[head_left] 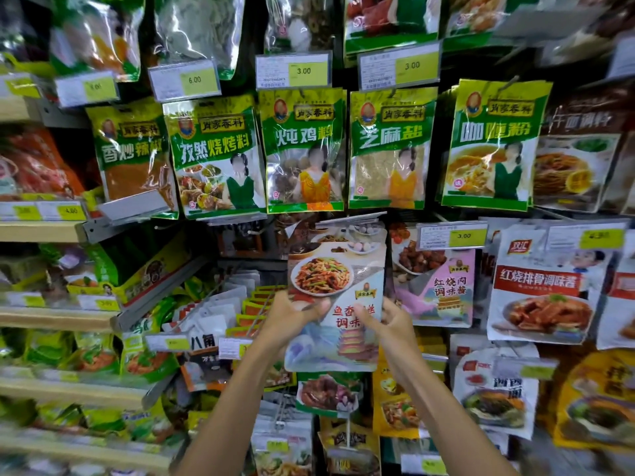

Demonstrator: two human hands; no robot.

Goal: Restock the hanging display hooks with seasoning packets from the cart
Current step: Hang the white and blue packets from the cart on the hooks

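A: Hands in front, what do they grip?
B: Left hand [292, 314] and right hand [395, 319] pinch 1 packet [338, 269] at its sides, upright, just below the green packets [304, 132]

two grips [292, 314] [395, 321], one held sauce packet [336, 269], five green packet fronts [132, 156] [216, 156] [302, 149] [391, 149] [494, 146]

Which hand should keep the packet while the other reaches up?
Probably left: the left hand wraps the packet at its edge, thumb across its front; the right hand only pinches the other edge.
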